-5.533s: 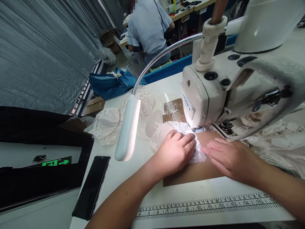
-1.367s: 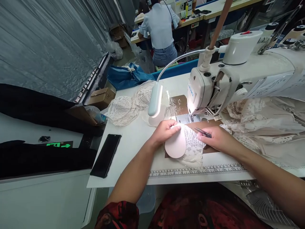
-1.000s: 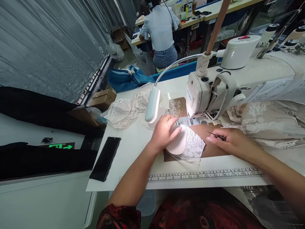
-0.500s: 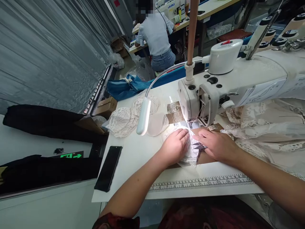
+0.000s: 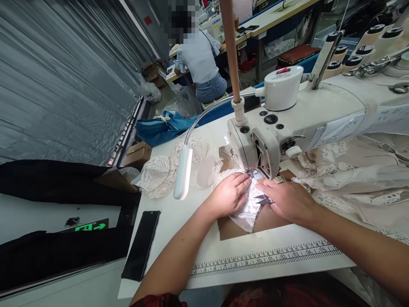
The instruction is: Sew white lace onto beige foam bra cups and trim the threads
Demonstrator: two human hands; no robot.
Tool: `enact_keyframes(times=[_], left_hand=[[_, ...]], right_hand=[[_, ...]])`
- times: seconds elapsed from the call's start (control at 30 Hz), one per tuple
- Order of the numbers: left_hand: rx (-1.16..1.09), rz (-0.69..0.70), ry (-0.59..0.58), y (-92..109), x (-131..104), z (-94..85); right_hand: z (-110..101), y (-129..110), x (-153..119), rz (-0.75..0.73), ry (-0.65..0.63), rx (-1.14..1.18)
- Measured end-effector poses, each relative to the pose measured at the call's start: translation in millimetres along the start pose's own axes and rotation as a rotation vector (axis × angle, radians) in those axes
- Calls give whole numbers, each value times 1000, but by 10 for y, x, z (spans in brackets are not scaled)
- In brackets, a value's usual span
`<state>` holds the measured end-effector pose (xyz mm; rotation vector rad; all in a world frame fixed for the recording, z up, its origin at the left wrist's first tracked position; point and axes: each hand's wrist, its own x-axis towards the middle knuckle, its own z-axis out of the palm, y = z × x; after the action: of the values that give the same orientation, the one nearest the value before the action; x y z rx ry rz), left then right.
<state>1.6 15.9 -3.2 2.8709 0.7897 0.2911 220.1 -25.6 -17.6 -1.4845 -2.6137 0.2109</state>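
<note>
Ruler strip [image 5: 265,257] along the near desk [image 5: 179,221] edge, phone [image 5: 141,244] at left edge. Left hand [image 5: 228,196] flat, fingers together, pressing lace piece [image 5: 247,209]; right hand [image 5: 286,200] clamped on small snips [image 5: 264,198], touching lace. Sewing machine [image 5: 287,123] just behind, lamp [image 5: 182,170] left, bare desk between.

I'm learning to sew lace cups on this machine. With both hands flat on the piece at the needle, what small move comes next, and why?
Probably ease the lace piece forward under the presser foot. The left hand and right hand press it flat just before the foot, the small snips tucked under the right hand.
</note>
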Motion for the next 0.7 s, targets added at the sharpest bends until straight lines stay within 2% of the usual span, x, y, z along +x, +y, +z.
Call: enact_keyframes(times=[0.17, 0.33, 0.5, 0.7], left_hand=[[20, -5, -50, -21, -23, -46], [0, -25, -6, 105, -57, -57], [-26, -84, 30, 193, -48, 26], [-41, -71, 34, 119, -64, 49]], right_hand=[[81, 54, -65, -60, 67, 22], [154, 125, -160, -165, 189, 53], [92, 136, -173, -218, 157, 80], [85, 133, -143, -193, 150, 83]])
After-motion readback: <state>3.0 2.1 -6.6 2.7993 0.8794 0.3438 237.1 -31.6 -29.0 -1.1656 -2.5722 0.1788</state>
